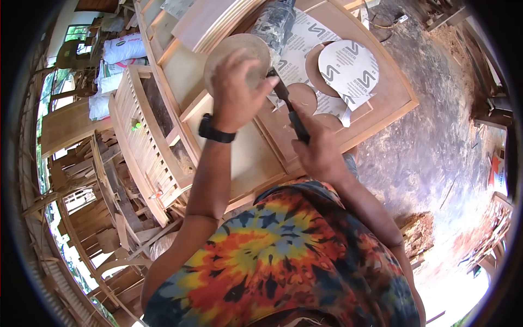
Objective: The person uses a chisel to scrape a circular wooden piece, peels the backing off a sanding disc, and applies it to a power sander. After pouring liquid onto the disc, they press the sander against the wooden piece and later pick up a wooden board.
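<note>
Left hand (237,87) is raised with the wrist bent and a watch (216,131) on it. Its fingers are clamped over a round disc (239,52) at frame 12 o'clock. Right hand (318,152) is fisted around a dark tool (294,117) that angles toward 11 o'clock. The tool tip sits at the disc's rim, contact unclear. The palm covers the disc's lower half. A machine (272,22) behind it is cut off. The sheet (348,68) at 1 o'clock shows repeated S logos, small print unreadable.

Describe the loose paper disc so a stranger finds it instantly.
On the big framed wooden panel lies a white printed sheet with round holes. The disc rests on its right part: the only full white circle, logos across it.
</note>
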Demonstrator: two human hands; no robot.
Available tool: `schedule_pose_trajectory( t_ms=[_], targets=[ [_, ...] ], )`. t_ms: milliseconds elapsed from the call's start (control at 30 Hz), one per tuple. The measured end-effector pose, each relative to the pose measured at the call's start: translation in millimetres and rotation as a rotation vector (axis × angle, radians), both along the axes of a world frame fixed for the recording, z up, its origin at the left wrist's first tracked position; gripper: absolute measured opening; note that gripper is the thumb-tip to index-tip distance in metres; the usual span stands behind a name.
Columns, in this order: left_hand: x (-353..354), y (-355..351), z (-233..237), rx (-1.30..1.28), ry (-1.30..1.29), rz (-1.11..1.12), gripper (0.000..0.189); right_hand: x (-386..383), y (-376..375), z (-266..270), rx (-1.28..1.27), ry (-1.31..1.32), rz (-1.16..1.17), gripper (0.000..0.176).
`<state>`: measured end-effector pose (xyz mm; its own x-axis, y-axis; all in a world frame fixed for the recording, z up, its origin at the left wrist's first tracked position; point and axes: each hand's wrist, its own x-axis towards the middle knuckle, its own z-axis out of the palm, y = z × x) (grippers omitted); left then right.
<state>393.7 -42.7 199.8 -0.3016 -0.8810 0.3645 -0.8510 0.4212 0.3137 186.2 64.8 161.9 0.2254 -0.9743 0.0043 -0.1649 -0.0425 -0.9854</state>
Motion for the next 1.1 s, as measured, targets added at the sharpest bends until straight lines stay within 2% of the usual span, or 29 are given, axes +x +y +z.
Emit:
schedule_pose_trajectory(
  t_ms=[33, 67, 133, 167, 200, 267, 300, 367, 433, 567, 700, 800, 867, 967, 1100],
  targets=[
    [-6.3, 3.0, -5.3, -0.034, -0.036, 0.001, 0.047, -11.2, -3.6, 12.3, 0.324, -0.14, 0.057, 0.072],
    [-6.6, 3.8, -12.1, -0.039, -0.033, 0.004, 0.047, -16.5, -1.2, 5.1, 0.319, -0.136, 0.06, 0.072],
    [-8.0, 4.0, -25.0, -0.025, 0.041, 0.152, 0.048, -23.8, 3.9, -9.7, 0.234, -0.128, -0.09, 0.072],
    [-10.2, 5.4, -27.2, -0.099, 0.035, 0.164, 0.041, -28.8, 3.2, -10.8, 0.104, -0.006, -0.143, 0.069],
    [-11.8, 4.4, -28.4, -0.107, 0.046, 0.169, 0.041, -33.2, -1.4, -17.1, 0.094, 0.004, -0.138, 0.069],
    [-12.6, 4.4, -32.9, -0.195, 0.044, 0.15, 0.032, -38.4, -11.2, -43.4, 0.113, 0.289, -0.143, 0.065],
    [-13.0, 4.7, -34.9, -0.197, 0.045, 0.158, 0.032, -38.5, -18.9, -50.1, 0.029, 0.339, -0.15, 0.058],
    [-14.0, 3.9, -38.2, -0.299, -0.01, 0.19, 0.025, -38.9, -30.5, -77.0, -0.066, 0.368, -0.127, 0.056],
    [-12.4, 2.8, -43.2, -0.308, -0.014, 0.185, 0.024, -34.3, -42.7, -80.2, -0.19, 0.359, -0.113, 0.055],
    [-11.8, 2.0, -49.3, -0.339, -0.035, 0.159, 0.021, -23.8, -46.3, -85.4, -0.167, 0.415, -0.081, 0.055],
    [-13.8, 2.1, -51.0, -0.348, -0.054, 0.163, 0.02, -13.3, -42.8, -98.2, -0.113, 0.304, -0.117, 0.056],
    [-16.2, 1.9, -52.3, -0.381, -0.085, 0.151, 0.018, -10.9, -35.0, -100.7, -0.079, 0.397, -0.172, 0.058],
    [-16.7, 0.7, -49.5, -0.44, -0.139, 0.137, 0.017, -11.9, -33.5, -106.2, -0.211, 0.548, -0.132, 0.059],
    [-11.6, -1.6, -56.7, -0.462, -0.123, 0.125, 0.015, -10.9, -33.7, -100.8, -0.088, 0.548, -0.097, 0.058],
    [-12.3, 0.1, -53.3, -0.451, -0.116, 0.127, 0.014, -7.8, -35.2, -103.5, -0.174, 0.644, -0.145, 0.058]
  ],
)
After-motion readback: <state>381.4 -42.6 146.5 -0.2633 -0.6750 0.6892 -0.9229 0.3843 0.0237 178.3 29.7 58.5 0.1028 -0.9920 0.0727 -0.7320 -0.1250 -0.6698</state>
